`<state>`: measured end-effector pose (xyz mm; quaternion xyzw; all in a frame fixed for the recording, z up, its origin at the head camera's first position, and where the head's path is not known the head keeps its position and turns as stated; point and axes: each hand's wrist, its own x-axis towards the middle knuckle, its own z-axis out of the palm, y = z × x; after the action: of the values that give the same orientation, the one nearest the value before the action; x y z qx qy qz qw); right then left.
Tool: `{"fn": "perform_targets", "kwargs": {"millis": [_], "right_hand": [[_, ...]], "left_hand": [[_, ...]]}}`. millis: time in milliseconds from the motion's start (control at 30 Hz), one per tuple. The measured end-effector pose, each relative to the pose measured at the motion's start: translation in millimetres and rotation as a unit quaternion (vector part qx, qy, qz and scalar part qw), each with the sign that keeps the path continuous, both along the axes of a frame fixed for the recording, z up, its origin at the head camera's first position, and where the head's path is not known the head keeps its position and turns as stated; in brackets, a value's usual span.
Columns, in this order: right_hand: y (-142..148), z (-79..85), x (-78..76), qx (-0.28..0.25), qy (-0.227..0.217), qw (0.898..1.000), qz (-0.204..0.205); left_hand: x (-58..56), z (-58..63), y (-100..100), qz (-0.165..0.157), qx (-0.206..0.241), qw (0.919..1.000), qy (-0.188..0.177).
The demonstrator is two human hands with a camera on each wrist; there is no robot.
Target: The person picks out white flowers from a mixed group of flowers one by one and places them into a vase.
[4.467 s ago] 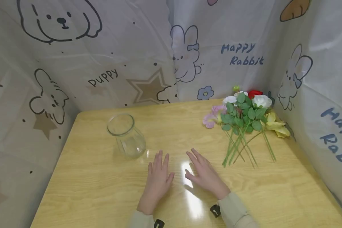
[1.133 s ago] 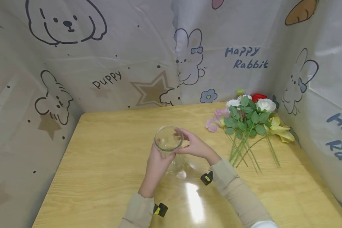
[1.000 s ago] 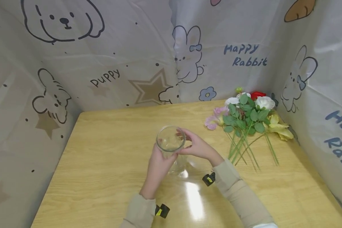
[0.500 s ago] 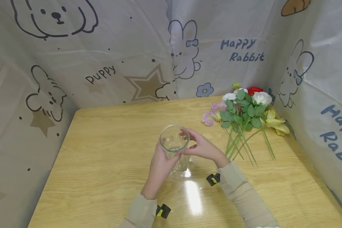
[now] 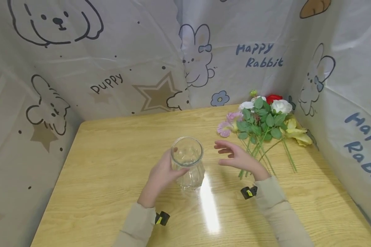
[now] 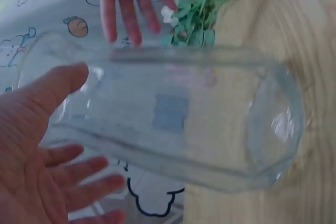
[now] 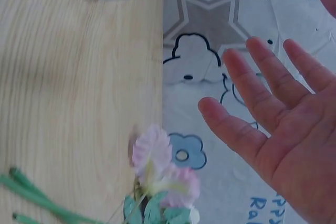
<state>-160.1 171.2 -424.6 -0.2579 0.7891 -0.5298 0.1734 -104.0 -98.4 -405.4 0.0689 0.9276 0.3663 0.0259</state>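
A clear glass vase (image 5: 193, 176) with a rounded rim stands upright on the wooden table. My left hand (image 5: 160, 173) is at its neck, thumb on the near side and fingers on the far left. The left wrist view shows that thumb overlapping the glass vase (image 6: 220, 124), while the other fingers (image 6: 94, 187) are spread and relaxed beside it. To the right of the vase, my right hand (image 5: 239, 159) hovers with nothing in it. In the right wrist view its fingers (image 7: 252, 87) are parted and loosely extended. The flower stems lie just beyond it.
Artificial flowers (image 5: 262, 120), in white, red, pink and yellow with green leaves, lie at the table's back right, stems toward me. A printed cloth (image 5: 111, 61) walls off the back and sides of the wooden table (image 5: 105, 192).
Earlier the vase stood at the left with both hands flat near the table; then both held it nearer the middle. Now my right hand has come off to the right and the left has loosened.
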Motion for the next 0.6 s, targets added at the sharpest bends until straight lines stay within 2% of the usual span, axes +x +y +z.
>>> {"fn": "perform_targets", "kwargs": {"millis": [100, 267, 367, 433, 500, 600], "right_hand": [[14, -3.3, 2.5, -0.008, -0.011, 1.000, -0.006], [40, -6.0, 2.8, -0.010, -0.030, 0.999, -0.028], [58, -5.8, 0.8, 0.013, -0.029, 0.998, -0.054], [71, -5.3, -0.3, 0.055, -0.022, 0.995, -0.086], [85, -5.8, -1.7, 0.117, -0.018, 0.985, -0.125], [105, -8.8, -3.5, 0.224, -0.034, 0.956, -0.187]], "left_hand": [[-7.4, 4.1, -7, -0.030, -0.022, 0.9991, -0.018], [-15.4, 9.9, -13, -0.066, -0.027, 0.9968, -0.036], [-17.2, 11.0, -15, -0.073, -0.034, 0.9961, -0.037], [-18.1, 11.5, -16, -0.076, -0.037, 0.9958, -0.035], [-18.9, 12.4, -16, -0.079, -0.039, 0.9956, -0.032], [-19.2, 13.9, -16, -0.082, -0.045, 0.9952, -0.029]]}}
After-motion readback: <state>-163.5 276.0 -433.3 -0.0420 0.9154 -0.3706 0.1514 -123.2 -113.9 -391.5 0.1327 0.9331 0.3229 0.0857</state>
